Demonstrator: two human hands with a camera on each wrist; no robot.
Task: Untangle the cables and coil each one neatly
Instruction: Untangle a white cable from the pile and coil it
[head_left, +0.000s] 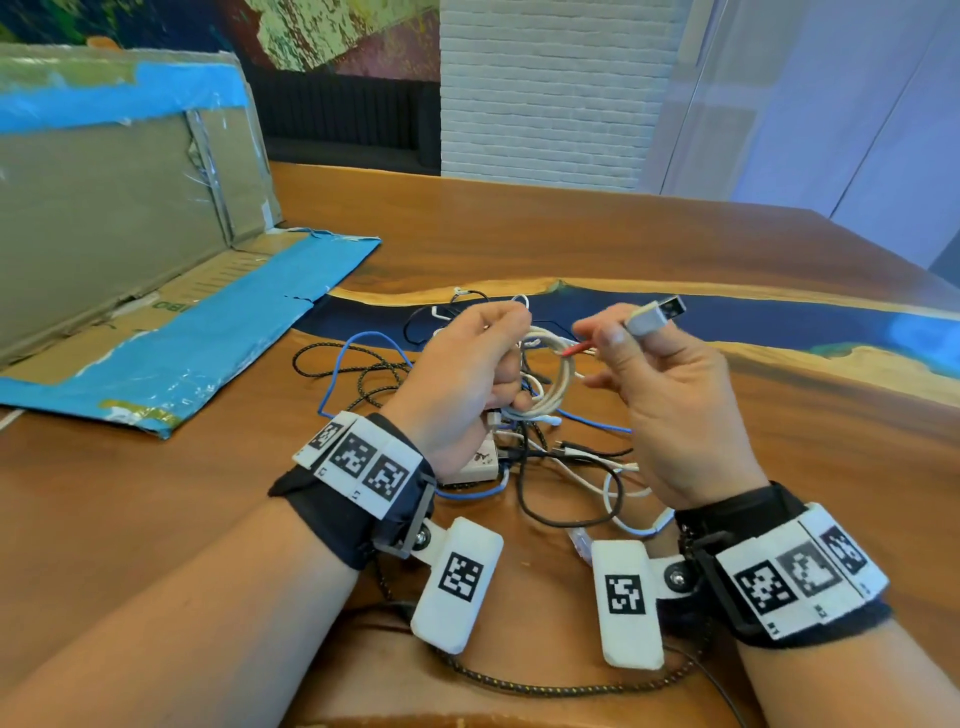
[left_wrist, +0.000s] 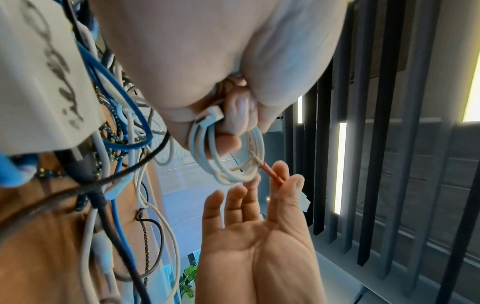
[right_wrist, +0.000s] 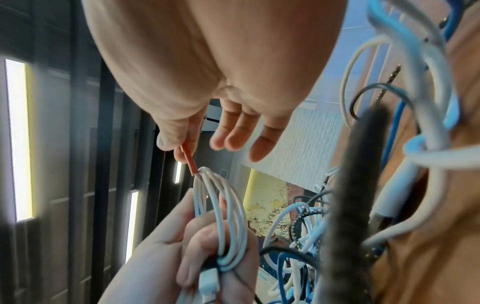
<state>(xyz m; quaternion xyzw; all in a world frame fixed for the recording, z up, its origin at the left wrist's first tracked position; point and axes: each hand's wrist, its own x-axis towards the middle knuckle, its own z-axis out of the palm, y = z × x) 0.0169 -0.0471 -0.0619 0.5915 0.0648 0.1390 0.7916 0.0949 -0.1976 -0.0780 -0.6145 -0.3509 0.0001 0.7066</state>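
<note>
My left hand (head_left: 491, 364) grips a small coil of white cable (head_left: 553, 376) held above the table. My right hand (head_left: 618, 338) pinches that cable's free end between thumb and forefinger, where a red sleeve (head_left: 574, 349) leads to a grey USB plug (head_left: 655, 315). Its other fingers are spread loosely. In the left wrist view the coil (left_wrist: 233, 158) hangs from my curled fingers (left_wrist: 235, 117), with the red sleeve (left_wrist: 272, 174) at the right hand (left_wrist: 259, 222). The right wrist view shows the coil (right_wrist: 228, 207) and red sleeve (right_wrist: 189, 159). A tangle of cables (head_left: 540, 462) lies below.
The tangle holds a blue cable (head_left: 363, 340), a black braided cable (head_left: 332, 366) and a white adapter (head_left: 478, 465). A cardboard box with blue tape (head_left: 130, 197) stands at the left, its flap (head_left: 197, 338) flat on the wooden table (head_left: 571, 244). Another braided cable (head_left: 519, 686) runs near me.
</note>
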